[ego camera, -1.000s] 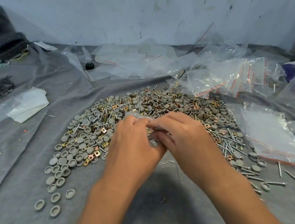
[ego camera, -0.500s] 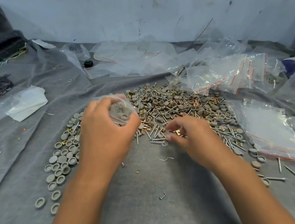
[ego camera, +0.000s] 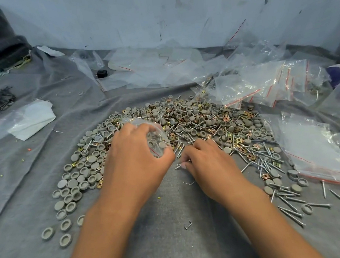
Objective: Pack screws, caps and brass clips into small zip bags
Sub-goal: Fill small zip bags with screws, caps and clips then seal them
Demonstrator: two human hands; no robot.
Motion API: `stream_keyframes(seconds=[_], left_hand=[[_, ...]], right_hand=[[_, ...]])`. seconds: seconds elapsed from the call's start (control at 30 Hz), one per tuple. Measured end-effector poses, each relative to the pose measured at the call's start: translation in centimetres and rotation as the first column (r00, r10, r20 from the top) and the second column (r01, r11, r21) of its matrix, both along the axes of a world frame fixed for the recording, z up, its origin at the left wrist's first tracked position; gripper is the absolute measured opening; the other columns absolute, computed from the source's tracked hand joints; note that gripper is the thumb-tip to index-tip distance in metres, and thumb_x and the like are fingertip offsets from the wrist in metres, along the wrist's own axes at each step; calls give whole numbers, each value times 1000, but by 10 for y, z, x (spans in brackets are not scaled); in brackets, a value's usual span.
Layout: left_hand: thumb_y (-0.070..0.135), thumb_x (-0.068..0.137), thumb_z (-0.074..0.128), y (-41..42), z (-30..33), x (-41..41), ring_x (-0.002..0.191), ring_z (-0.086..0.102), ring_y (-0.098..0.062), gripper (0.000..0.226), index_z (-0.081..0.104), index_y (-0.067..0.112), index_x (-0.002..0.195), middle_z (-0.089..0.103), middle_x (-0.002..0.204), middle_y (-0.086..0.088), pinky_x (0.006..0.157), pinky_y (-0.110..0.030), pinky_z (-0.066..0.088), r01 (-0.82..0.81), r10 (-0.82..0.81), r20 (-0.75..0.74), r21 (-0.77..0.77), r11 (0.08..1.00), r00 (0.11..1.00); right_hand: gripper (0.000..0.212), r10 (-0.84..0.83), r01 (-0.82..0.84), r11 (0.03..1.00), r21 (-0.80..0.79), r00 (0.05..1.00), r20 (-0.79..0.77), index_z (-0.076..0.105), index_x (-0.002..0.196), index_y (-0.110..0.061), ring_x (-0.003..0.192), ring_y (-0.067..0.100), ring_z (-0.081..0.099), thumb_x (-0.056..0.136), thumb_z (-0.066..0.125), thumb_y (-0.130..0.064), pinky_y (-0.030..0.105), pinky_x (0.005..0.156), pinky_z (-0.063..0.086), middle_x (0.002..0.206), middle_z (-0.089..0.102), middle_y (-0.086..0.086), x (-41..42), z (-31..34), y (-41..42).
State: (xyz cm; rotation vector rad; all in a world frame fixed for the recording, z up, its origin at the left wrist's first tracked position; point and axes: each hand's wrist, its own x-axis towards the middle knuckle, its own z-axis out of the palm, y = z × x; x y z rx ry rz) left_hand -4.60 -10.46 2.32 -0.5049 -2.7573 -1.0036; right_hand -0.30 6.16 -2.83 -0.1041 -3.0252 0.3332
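At the near edge of the heap, over the grey cloth [ego camera: 174, 240], I see my two hands split apart where a second ago they were pressed together on the same small zip bag [ego camera: 158, 142]: the left hand [ego camera: 135, 162] has since carried the bag up and a little left, and the right hand [ego camera: 206, 162] has dropped to the fabric to pick. I read that as one fill cycle under way, bag held ready while the next piece is fetched. The left hand's fingers and thumb are curled round the bag, bunching its thin, crinkled clear film; through it I make out a few grey caps and what looks like a screw shank already inside. The right hand's fingertips [ego camera: 183, 165] are drawn together low at the cloth on a small screw [ego camera: 178, 166], and I judge it pinched, though the contact is partly hidden. Behind both hands lies the mixed heap: round, matte grey caps [ego camera: 73, 183], some showing a hollow cup face and some a flat back; slim bright screws [ego camera: 289, 203] with pointed tips, strewn mostly to the right; and folded brass clips [ego camera: 266, 175] with a yellow-copper sheen and a hole in the middle. Glossy spare zip bags [ego camera: 263, 84] with red seal lines are piled beyond the heap at the right, well apart from the hands.
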Motion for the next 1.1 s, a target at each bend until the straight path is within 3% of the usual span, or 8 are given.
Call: stream_keyframes(seconds=[0.1, 0.23, 0.43, 0.57, 0.67, 0.77, 0.9, 1.1], left_hand=[[43, 80, 69, -1, 0, 0, 106, 51, -18, 39, 65, 33, 117, 55, 111, 5, 93, -43, 49, 1, -1, 0, -6, 1000, 1000], [44, 80, 69, -2, -1, 0, 108, 51, -18, 43, 64, 30, 120, 55, 113, 5, 94, -43, 49, -3, 3, 10, -13, 1000, 1000], [46, 79, 66, -2, -1, -1, 106, 50, -18, 45, 63, 31, 121, 55, 111, 5, 93, -43, 49, -3, 3, 4, -24, 1000, 1000], [44, 81, 68, -1, -2, -1, 108, 49, -16, 42, 63, 31, 121, 55, 113, 6, 95, -42, 48, 3, -3, -10, -16, 1000, 1000], [43, 81, 70, 1, -5, 0, 108, 48, -14, 41, 64, 30, 120, 55, 116, 8, 95, -39, 46, 10, -11, -31, -22, 1000, 999], [44, 81, 68, 2, -6, 1, 109, 47, -13, 47, 62, 32, 126, 53, 113, 9, 96, -36, 45, 12, -14, -43, -48, 999, 999], [47, 79, 68, 6, -6, 2, 107, 49, -16, 45, 63, 32, 122, 53, 109, 8, 91, -35, 45, 10, -19, -77, -108, 994, 997], [50, 83, 65, 13, -9, 8, 112, 48, -18, 42, 62, 30, 120, 53, 110, 6, 89, -34, 42, 9, -25, -108, -147, 989, 994]], right_hand=[[22, 3, -3, 1000, 20, 1000, 6, 55, 117, -27, 112, 19, 42, 106, 41, -41, 32, 86, 40, 120, 48, -4, 0, 0, 2], [19, 58, -61, 993, 100, 998, 35, 56, 115, -28, 111, 20, 42, 105, 47, -41, 31, 82, 37, 117, 49, -4, 0, 3, 4], [8, 135, -103, 974, -200, 978, 156, 59, 96, -39, 102, 8, 39, 96, 61, -47, 29, 82, 35, 97, 44, -20, 5, 11, 21], [6, 167, -147, 979, -141, 975, 146, 62, 97, -39, 100, 4, 33, 94, 64, -44, 27, 87, 36, 100, 43, -22, 8, 11, 24], [6, 88, -78, 957, -280, 996, 25, 55, 96, -38, 93, -1, 44, 100, 54, -42, 17, 77, 37, 100, 50, -21, 6, 14, 20], [11, -49, -110, 821, -561, 964, -260, 55, 92, -37, 75, -2, 55, 101, 56, -33, 9, 63, 41, 83, 58, -17, 7, 29, 14], [6, 61, -302, 875, -378, 844, -533, 68, 97, -22, 79, -3, 56, 94, 71, -17, 6, 72, 39, 88, 61, -17, 12, 43, -2], [15, 92, -277, 924, -262, 829, -552, 74, 101, -13, 80, 11, 61, 87, 76, -8, 32, 76, 52, 94, 66, -2, 11, 44, -13]])
